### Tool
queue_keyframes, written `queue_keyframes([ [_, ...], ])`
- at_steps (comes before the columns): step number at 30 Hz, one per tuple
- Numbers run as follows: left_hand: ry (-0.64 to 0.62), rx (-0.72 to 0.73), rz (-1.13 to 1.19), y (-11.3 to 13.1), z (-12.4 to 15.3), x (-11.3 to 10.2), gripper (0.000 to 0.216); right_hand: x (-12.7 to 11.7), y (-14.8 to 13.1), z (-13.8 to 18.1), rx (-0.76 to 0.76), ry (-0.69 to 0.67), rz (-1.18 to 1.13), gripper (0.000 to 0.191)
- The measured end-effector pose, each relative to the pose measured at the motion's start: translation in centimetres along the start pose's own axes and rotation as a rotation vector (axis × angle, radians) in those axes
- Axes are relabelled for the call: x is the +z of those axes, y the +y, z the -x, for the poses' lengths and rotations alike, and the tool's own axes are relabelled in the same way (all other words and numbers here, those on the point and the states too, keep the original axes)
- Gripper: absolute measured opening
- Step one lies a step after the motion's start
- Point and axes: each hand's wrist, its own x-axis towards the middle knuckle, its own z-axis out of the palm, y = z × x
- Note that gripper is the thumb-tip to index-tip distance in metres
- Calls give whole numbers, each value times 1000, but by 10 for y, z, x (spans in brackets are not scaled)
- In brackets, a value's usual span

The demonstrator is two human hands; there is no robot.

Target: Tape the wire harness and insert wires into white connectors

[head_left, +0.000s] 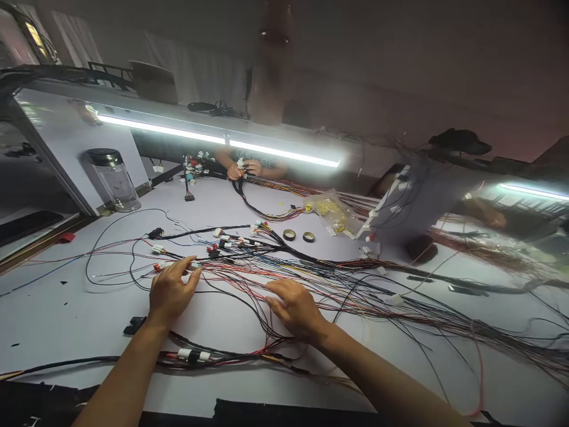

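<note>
On the white table [93,320], the person's left hand [174,289] is at the near edge of a spread of loose wires, its thumb and forefinger tips on either side of a small pale connector [197,265]; whether they pinch it cannot be told; the right hand [296,305] is farther right over the red wires [233,276], thumb and forefinger slightly parted; these wires run from beside the left fingertips toward the right hand; nearer the person lies a dark cable bundle [231,358]; beyond the wires are two tape rolls [289,238] and a clear bag [338,213] of yellow pieces; at the far side, under a lit tube [284,152], a co-worker's hands [252,168] hold a pale connector.
</note>
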Motion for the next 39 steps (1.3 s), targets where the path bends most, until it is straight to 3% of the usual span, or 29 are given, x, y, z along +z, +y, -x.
queue_keyframes([
  [4, -64, -70, -22, -3, 0, -1, 38, 26, -15, -2, -87, -100, 63, 23],
  [7, -103, -85, -1, -4, -1, 0, 40, 33, -16, -3, -109, -139, 64, 21],
  [13, -113, -100, 97, -1, -3, -1, 39, 16, 19, -19, 25, 8, -31, 22],
  [19, 2, -32, 168, 4, -2, -2, 31, 3, 44, -59, 89, -17, 142, 27],
  [25, 77, 36, 168, 8, -4, -2, 26, 12, 50, -103, 130, -69, 215, 40],
  [28, 36, 16, 187, 10, -4, -2, 28, 19, 55, -118, 181, -107, 230, 55],
  [32, -30, -20, 165, 10, -1, -1, 33, 23, 67, -137, 320, -122, 229, 35],
  [35, -80, -37, 143, 6, 1, 1, 38, 22, 75, -151, 438, -104, 221, 52],
  [39, -134, -27, 138, 3, 3, 5, 36, 19, 77, -153, 404, -127, 186, 47],
])
